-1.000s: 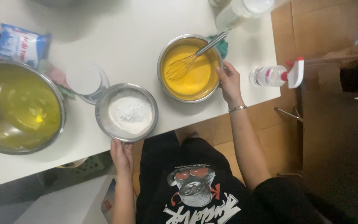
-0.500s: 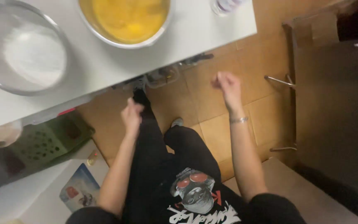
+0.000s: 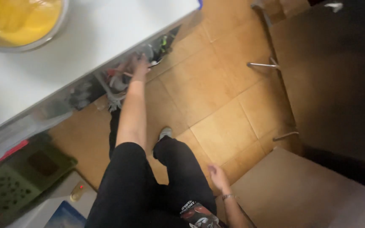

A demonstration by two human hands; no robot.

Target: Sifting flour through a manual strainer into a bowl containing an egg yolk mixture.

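Observation:
My left hand [image 3: 140, 65] reaches under the edge of the white table [image 3: 89, 46], into a shelf of jumbled utensils [image 3: 119, 80]. It touches the items there, but blur hides whether it grips any. My right hand [image 3: 218, 175], with a bracelet at the wrist, hangs beside my leg with loose fingers and holds nothing. A metal bowl of yellow batter [image 3: 17, 21] stands on the table at the top left, cut off by the frame edge.
A green perforated crate [image 3: 13, 181] sits under the table at the lower left. Metal chair legs [image 3: 262, 65] stand on the tiled floor [image 3: 216, 109]. A brown flat surface [image 3: 313, 190] lies at the lower right, with a dark cabinet [image 3: 343, 84] above it.
The view has swung down off the tabletop. My left hand went from the table's front edge to the shelf underneath. My right hand left the batter bowl and dropped to my side.

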